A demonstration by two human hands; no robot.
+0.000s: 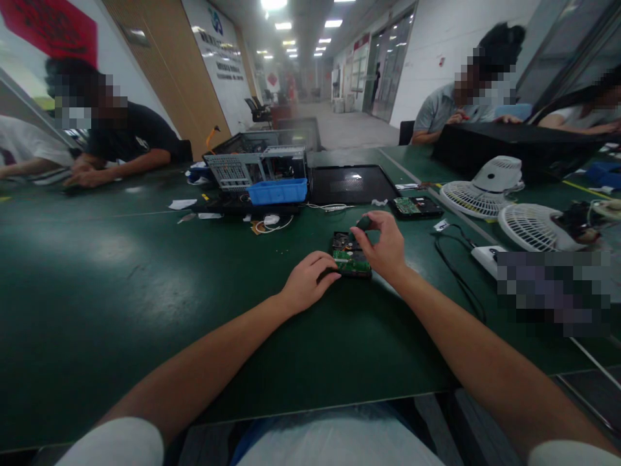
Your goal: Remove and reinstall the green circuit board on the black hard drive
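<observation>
A hard drive [353, 264] lies on the green table in front of me, its green circuit board facing up. My left hand [311, 283] grips the drive's near left corner between thumb and fingers. Above its right side, my right hand [385, 244] is closed around the dark handle of what looks like a screwdriver [363, 223]. The tool points down toward the drive; its tip is too small to make out. Just beyond, to the right, rests a second drive-like unit [418, 207] with an exposed green board.
An opened computer case [252, 168] stands ahead with a blue tray [278, 191] against it. A black panel [353, 184] lies beside it. White fans [473, 194], a power strip [486, 257] and a black cable [458, 272] occupy the right. Other people sit across the table [145, 272].
</observation>
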